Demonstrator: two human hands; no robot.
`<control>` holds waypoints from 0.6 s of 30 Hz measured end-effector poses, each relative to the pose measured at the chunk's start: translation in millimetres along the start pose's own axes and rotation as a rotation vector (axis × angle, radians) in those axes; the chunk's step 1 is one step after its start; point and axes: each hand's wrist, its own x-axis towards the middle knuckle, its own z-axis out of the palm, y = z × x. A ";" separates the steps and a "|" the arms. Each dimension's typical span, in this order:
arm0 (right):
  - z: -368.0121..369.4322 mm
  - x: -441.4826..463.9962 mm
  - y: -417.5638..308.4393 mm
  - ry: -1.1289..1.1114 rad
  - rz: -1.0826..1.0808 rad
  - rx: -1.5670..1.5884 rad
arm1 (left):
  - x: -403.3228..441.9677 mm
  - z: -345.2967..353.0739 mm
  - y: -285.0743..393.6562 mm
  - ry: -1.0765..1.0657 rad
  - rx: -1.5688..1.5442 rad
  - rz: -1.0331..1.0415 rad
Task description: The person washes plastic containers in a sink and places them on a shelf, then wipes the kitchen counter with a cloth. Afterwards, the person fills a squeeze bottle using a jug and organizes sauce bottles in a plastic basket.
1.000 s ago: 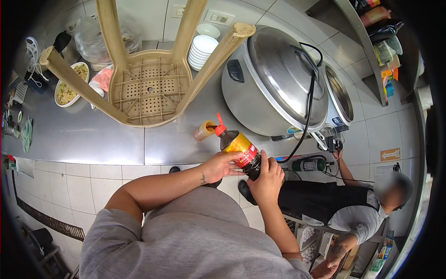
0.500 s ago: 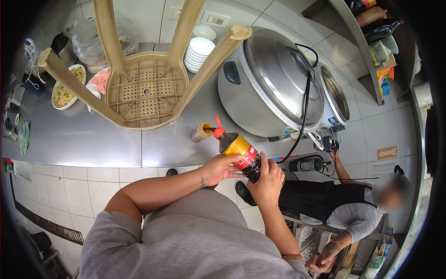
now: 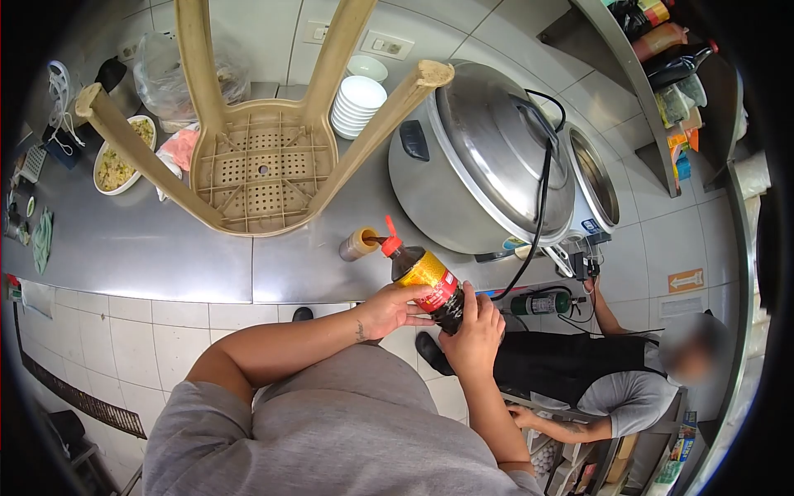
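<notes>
A plastic bottle (image 3: pixel 430 281) of dark sauce, with a yellow and red label and a red flip cap, is tilted between my hands. My left hand (image 3: pixel 399 306) grips it around the label. Around its base, my right hand (image 3: pixel 474 322) is closed. Dark liquid runs from the spout into the mouth of a small clear container (image 3: pixel 354 245) with a yellowish rim, which sits on the steel counter (image 3: pixel 298 277). How full the container is, I cannot tell.
An upturned beige plastic stool (image 3: pixel 263 169) stands on the counter. Behind are stacked white bowls (image 3: pixel 358 103) and a large rice cooker (image 3: pixel 475 165) with a black cord. A dish of rice (image 3: pixel 124 157) lies left. To the right is a co-worker (image 3: pixel 571 364) in a black apron.
The bottle stays tilted, with liquid still running into the container. My view has shifted slightly. The co-worker's near hand has moved left, toward the shelves beside my right arm.
</notes>
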 end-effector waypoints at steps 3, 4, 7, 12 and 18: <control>-0.1 1.1 0.0 -0.007 0.007 -0.005 | 0.2 0.8 1.3 0.006 -0.008 -0.011; -0.1 0.5 0.2 -0.003 0.005 0.000 | 0.4 0.2 0.0 0.002 -0.011 -0.004; 0.5 1.0 0.3 0.004 -0.001 0.003 | -0.2 1.4 1.5 0.002 -0.019 -0.008; 2.4 1.0 0.9 0.004 -0.008 0.004 | 0.4 0.7 1.3 0.016 -0.044 -0.026; 5.4 0.6 1.6 0.007 -0.010 0.007 | 1.3 -3.1 -0.8 0.010 -0.043 -0.025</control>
